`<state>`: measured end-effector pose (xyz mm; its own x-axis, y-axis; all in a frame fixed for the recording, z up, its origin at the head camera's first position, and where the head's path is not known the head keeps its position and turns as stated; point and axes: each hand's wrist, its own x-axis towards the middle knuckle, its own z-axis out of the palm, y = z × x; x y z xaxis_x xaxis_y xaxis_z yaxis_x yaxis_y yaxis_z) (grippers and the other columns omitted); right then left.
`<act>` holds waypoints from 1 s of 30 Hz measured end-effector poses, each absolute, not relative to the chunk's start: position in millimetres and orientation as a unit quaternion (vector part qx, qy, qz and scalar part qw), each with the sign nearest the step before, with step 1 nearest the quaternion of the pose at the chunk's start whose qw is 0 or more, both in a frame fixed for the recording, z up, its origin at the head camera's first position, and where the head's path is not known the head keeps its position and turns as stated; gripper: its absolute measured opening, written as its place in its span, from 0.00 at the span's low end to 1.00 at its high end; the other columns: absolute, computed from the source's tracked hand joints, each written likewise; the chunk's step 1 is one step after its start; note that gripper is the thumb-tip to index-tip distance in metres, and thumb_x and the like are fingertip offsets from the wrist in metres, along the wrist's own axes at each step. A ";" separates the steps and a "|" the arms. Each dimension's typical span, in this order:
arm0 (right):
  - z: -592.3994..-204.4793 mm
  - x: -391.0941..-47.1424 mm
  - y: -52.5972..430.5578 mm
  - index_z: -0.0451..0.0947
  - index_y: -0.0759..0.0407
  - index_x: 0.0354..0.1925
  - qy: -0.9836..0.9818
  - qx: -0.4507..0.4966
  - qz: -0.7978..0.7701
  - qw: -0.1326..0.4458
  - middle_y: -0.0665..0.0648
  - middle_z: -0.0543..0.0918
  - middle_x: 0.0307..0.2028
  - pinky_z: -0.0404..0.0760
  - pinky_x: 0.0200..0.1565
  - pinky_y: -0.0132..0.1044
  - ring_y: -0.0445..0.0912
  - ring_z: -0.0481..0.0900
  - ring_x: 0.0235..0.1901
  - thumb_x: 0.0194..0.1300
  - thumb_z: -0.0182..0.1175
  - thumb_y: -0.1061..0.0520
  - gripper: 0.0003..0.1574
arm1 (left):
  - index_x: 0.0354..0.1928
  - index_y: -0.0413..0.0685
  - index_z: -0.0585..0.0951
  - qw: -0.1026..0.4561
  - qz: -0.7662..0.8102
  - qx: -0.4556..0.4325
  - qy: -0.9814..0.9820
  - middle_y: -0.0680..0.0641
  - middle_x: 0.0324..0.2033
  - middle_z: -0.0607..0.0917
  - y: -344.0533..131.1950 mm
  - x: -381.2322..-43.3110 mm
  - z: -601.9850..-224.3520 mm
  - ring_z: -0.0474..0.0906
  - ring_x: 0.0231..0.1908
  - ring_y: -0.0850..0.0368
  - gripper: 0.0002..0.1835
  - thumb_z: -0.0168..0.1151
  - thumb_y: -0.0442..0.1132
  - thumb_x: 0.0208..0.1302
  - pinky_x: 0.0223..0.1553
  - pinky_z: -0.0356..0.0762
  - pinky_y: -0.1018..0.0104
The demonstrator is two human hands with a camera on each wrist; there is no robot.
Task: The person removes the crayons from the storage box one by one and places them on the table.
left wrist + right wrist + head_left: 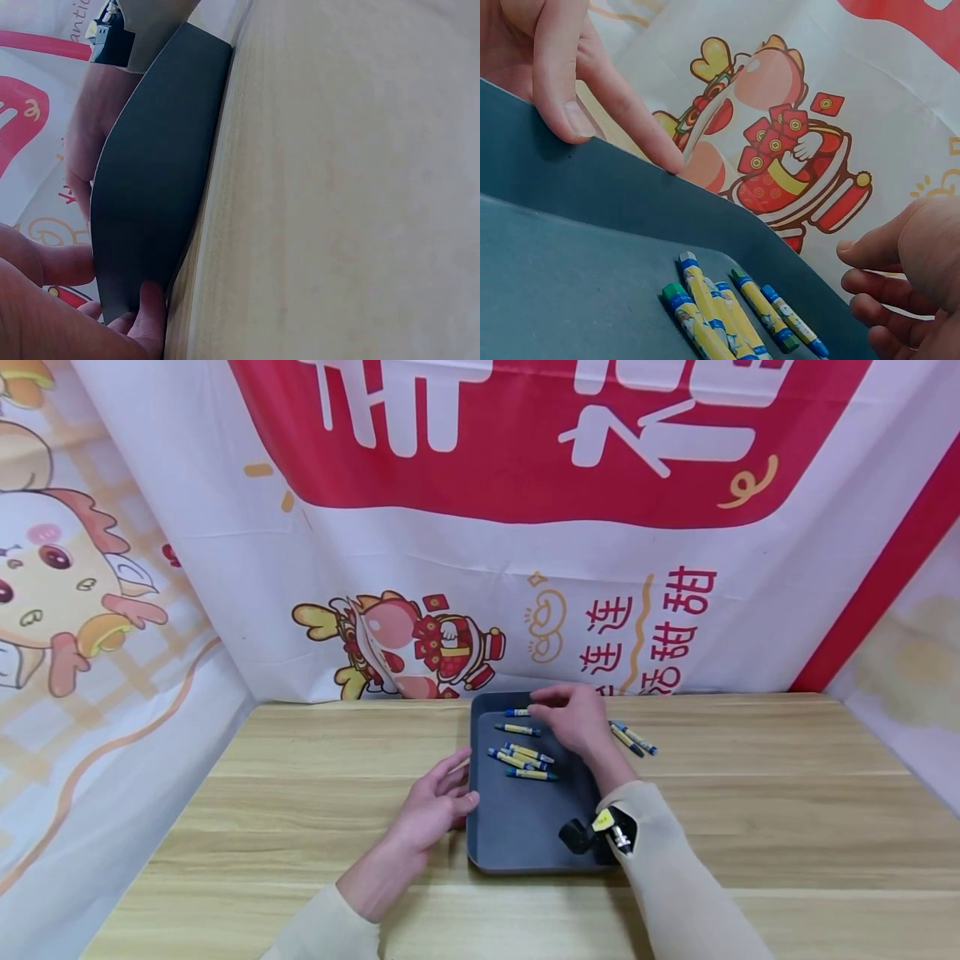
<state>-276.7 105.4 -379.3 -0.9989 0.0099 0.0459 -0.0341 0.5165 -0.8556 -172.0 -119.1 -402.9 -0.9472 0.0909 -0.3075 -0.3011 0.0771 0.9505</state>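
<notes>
My left hand (431, 806) is at the left side of a dark grey tray (525, 835). Its thumb laps over the rim while fingers press the outer wall, as the left wrist view also shows. Above the tray's far end is my right hand (573, 718), thumb and fingers apart, nothing seen between them. Beside its fingertips lies a blue-ended crayon (517, 712) in the tray; a green-ended crayon (517, 729) is just nearer. Several yellow-wrapped crayons (712, 319) lie bunched together, one with a green tip (531, 774).
Two more crayons (628, 741) lie on the wooden table (750, 827), right of the tray and partly behind the right hand. A printed cloth (525, 552) hangs along the table's back edge. A small black camera (576, 837) is strapped to the right wrist.
</notes>
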 end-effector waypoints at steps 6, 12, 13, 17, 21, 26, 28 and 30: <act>-381.7 -278.0 100.0 0.88 0.55 0.57 -0.868 0.006 0.496 0.012 0.58 0.90 0.54 0.82 0.60 0.51 0.54 0.84 0.54 0.73 0.68 0.54 0.17 | 0.81 0.62 0.66 0.148 0.676 -0.073 0.718 0.40 0.79 0.70 -119.3 -171.9 -403.3 0.73 0.73 0.40 0.38 0.61 0.29 0.74 0.69 0.78 0.45; -379.5 -278.7 96.6 0.88 0.55 0.58 -0.864 0.007 0.503 0.006 0.57 0.90 0.54 0.82 0.61 0.50 0.54 0.83 0.55 0.73 0.68 0.53 0.17 | 0.81 0.62 0.66 0.148 0.678 -0.072 0.717 0.40 0.79 0.70 -120.0 -171.9 -403.3 0.74 0.73 0.41 0.39 0.61 0.29 0.73 0.69 0.79 0.46; -378.6 -279.0 96.3 0.88 0.55 0.58 -0.864 0.010 0.503 0.008 0.57 0.90 0.54 0.82 0.61 0.51 0.54 0.84 0.54 0.73 0.68 0.53 0.17 | 0.81 0.62 0.66 0.148 0.677 -0.072 0.717 0.40 0.78 0.70 -120.0 -171.8 -403.2 0.74 0.73 0.41 0.39 0.61 0.29 0.73 0.69 0.79 0.46; -378.8 -282.2 94.7 0.88 0.54 0.57 -0.868 0.022 0.496 0.013 0.57 0.90 0.53 0.83 0.59 0.51 0.54 0.85 0.54 0.73 0.68 0.52 0.17 | 0.81 0.63 0.66 0.150 0.674 -0.074 0.719 0.40 0.78 0.71 -119.9 -171.8 -402.8 0.74 0.73 0.41 0.38 0.61 0.29 0.73 0.68 0.79 0.46; -385.3 -285.7 93.9 0.89 0.53 0.57 -0.869 0.018 0.494 -0.002 0.56 0.91 0.54 0.83 0.59 0.50 0.53 0.85 0.55 0.73 0.69 0.52 0.17 | 0.81 0.63 0.66 0.150 0.675 -0.072 0.718 0.40 0.78 0.71 -119.8 -172.0 -403.0 0.74 0.73 0.41 0.39 0.61 0.29 0.73 0.68 0.79 0.46; -392.7 -287.7 93.7 0.89 0.52 0.57 -0.869 0.007 0.495 -0.017 0.55 0.90 0.55 0.82 0.60 0.50 0.53 0.84 0.56 0.72 0.70 0.51 0.18 | 0.81 0.62 0.66 0.148 0.677 -0.071 0.718 0.40 0.78 0.71 -120.1 -172.3 -403.6 0.75 0.73 0.41 0.39 0.61 0.29 0.73 0.68 0.79 0.46; -394.2 -288.4 93.7 0.89 0.51 0.57 -0.867 0.006 0.498 -0.018 0.55 0.90 0.56 0.82 0.61 0.50 0.53 0.83 0.57 0.71 0.71 0.51 0.18 | 0.81 0.63 0.66 0.148 0.677 -0.072 0.718 0.40 0.78 0.71 -120.1 -172.4 -403.8 0.75 0.73 0.41 0.39 0.61 0.29 0.73 0.68 0.79 0.46; -395.6 -288.5 93.5 0.89 0.51 0.56 -0.865 0.005 0.501 -0.021 0.55 0.90 0.56 0.81 0.61 0.50 0.53 0.83 0.57 0.71 0.71 0.51 0.17 | 0.81 0.63 0.66 0.148 0.677 -0.072 0.718 0.40 0.78 0.71 -120.2 -172.3 -404.0 0.74 0.73 0.41 0.39 0.61 0.29 0.73 0.68 0.79 0.46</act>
<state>-288.5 93.5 -395.6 -0.9990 -0.0299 -0.0322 0.0130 0.4987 -0.8667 -172.3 -120.2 -404.0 -0.9461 0.0964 -0.3093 -0.3031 0.0741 0.9501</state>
